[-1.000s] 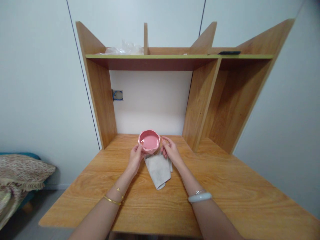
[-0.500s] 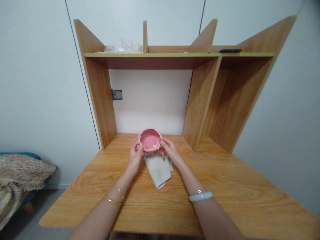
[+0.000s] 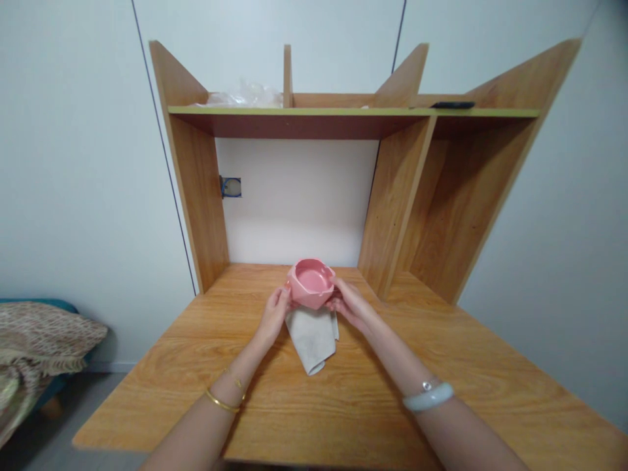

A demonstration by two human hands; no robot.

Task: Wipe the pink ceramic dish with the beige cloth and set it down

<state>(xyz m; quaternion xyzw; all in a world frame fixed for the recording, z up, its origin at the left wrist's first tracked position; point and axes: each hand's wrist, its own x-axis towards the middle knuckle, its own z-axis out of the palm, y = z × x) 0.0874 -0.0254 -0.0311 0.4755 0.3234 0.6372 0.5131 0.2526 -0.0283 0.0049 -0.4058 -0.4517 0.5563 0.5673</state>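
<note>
A small pink bowl [image 3: 311,282] with a wavy rim is held a little above the wooden desk [image 3: 441,366], between both my hands. My left hand [image 3: 275,313] grips its left side with the fingers curled on the wall. My right hand [image 3: 349,305] cups its right side and underside. Directly below the bowl a grey-white cloth [image 3: 313,336] lies crumpled on the desk, between my wrists, touched by neither hand as far as I can see.
A wooden hutch rises behind, with an upper shelf [image 3: 343,112] carrying clear plastic wrap [image 3: 240,97] on the left and a flat dark object [image 3: 451,104] on the right. A wall socket [image 3: 230,187] sits in the back panel. A patterned blanket [image 3: 44,333] lies off the desk's left.
The bowl has shifted to the right and turned in my hands. My right hand has slid under its right side, and my right forearm has swung outward.
</note>
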